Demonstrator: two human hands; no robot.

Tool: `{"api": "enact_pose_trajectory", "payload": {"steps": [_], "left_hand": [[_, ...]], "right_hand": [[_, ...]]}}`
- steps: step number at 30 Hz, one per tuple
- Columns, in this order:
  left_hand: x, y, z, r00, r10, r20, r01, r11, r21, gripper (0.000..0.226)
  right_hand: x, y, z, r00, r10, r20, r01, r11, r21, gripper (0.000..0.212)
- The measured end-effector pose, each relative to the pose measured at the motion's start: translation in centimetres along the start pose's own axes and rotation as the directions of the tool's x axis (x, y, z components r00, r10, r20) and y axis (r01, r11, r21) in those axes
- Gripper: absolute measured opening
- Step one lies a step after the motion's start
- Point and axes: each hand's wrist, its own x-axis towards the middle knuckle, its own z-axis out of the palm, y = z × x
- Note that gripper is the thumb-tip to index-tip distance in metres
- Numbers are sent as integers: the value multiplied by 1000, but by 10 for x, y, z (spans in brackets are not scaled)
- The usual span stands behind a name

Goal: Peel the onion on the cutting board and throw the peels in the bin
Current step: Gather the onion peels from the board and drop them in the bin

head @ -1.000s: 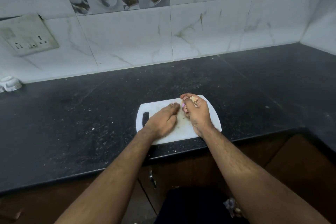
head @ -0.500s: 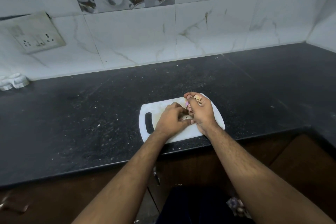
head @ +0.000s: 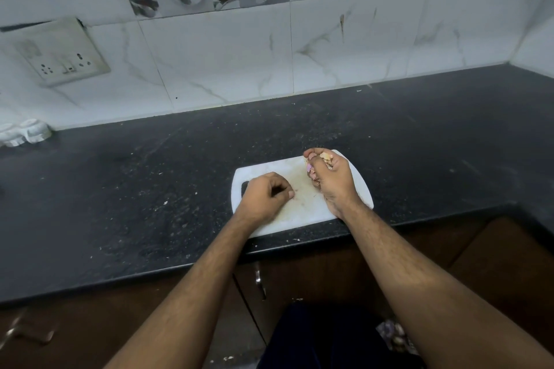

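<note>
Right hand (head: 331, 180) clutches gathered onion peels (head: 325, 157); left hand (head: 265, 196) curls, maybe pinching scraps off the cutting board (head: 302, 213). Next we bin them.

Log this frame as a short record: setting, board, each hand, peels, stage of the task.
setting: dark counter, tiled wall
board: white cutting board at the counter's front edge
left hand: fingers curled, on the board, pinching at small scraps; contents unclear
right hand: grip closed on a bunch of onion peels
bin: not clearly in view
stage: peels gathered, not yet thrown away
</note>
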Motion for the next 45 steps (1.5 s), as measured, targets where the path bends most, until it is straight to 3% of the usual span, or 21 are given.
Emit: {"api": "enact_pose_trajectory", "payload": {"steps": [5,8,10,17,21,24,29,34,40,45], "left_hand": [[-7,5,-10,999,-54,0,54,995,-88,34],[-14,6,-14,999,-20,47,8,967,254,52],[-20,4,-11,995,-62,74,33,939,343,55],[-32,22,27,989,-8,147,-21,980,197,63],[-19,30,29,993,-56,101,51,998,45,69],[-14,25,20,997,-74,5,74,997,24,67],[-5,12,10,974,90,208,-128,976,178,52],[-9,5,9,947,222,231,-299,872,389,35],[-27,-3,-3,957,243,158,-289,836,466,30],[-21,7,-5,965,193,176,-260,785,562,32]], "right_hand": [[-1,1,0,1000,-5,-8,5,1000,-4,13],[-2,0,1,1000,-10,-6,10,1000,-24,14],[-2,-1,1,1000,-17,-8,17,999,-37,14],[-1,2,0,999,-34,16,35,997,-66,15],[-2,1,1,999,-31,14,31,999,-44,15],[-3,-1,1,1000,-27,2,27,998,-50,15],[-2,0,1,999,-34,16,35,997,-73,15],[-2,1,2,997,-39,71,47,992,-113,16],[-4,1,2,992,-46,119,63,987,-145,16],[-6,1,3,988,-44,148,70,983,-172,17]]}}
